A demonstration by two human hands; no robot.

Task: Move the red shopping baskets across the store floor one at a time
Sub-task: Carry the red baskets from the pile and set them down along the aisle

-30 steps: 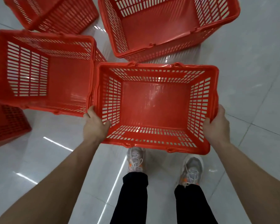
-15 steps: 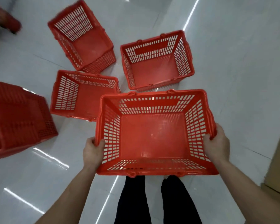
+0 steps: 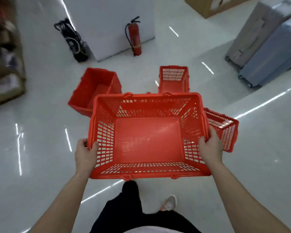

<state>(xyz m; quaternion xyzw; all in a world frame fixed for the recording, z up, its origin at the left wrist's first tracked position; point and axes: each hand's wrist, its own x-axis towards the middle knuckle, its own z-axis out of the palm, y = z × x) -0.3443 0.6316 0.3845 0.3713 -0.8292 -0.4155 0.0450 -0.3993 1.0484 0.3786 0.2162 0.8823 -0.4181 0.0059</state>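
I hold an empty red shopping basket level in front of me, above the floor. My left hand grips its left rim near the front corner. On the opposite rim, my right hand holds the right side. Three more red baskets stand on the white floor beyond it: one to the left, one straight ahead, and one to the right, partly hidden behind the held basket.
A red fire extinguisher stands against a white pillar ahead. A black folded trolley leans left of the pillar. Grey suitcases stand at the right. Shelving lines the left edge. A cardboard box sits far back.
I lifted the basket off the floor and turned away from the first cluster. A different group of three baskets, the pillar and the extinguisher have come into view. Both hands kept their grip.
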